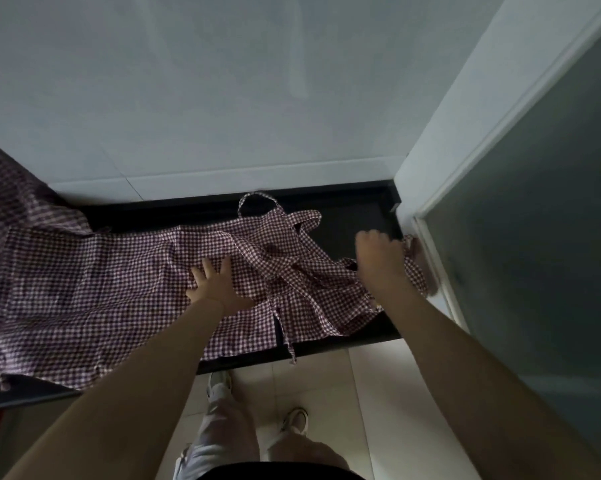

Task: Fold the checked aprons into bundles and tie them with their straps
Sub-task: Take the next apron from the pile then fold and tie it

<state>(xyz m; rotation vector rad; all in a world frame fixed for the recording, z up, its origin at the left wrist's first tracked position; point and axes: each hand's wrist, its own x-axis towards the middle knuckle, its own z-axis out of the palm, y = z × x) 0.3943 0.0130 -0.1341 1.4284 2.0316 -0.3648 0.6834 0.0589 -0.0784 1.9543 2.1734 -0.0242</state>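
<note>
A red-and-white checked apron (94, 292) lies spread across the dark counter (351, 216), its bib and neck loop (257, 199) toward the back right. My left hand (216, 285) rests flat with spread fingers on the apron's middle. My right hand (378, 258) is curled at the right end of the counter and grips a checked strap (413, 268) that runs from the bunched right side of the apron. Another strap (288, 337) hangs over the counter's front edge. More checked cloth (8, 192) lies piled at the far left.
A white tiled wall (222, 98) stands behind the counter. A white frame with a dark panel (534, 237) closes off the right side, close to my right hand. Pale floor tiles (326, 393) and my shoes show below the counter's front edge.
</note>
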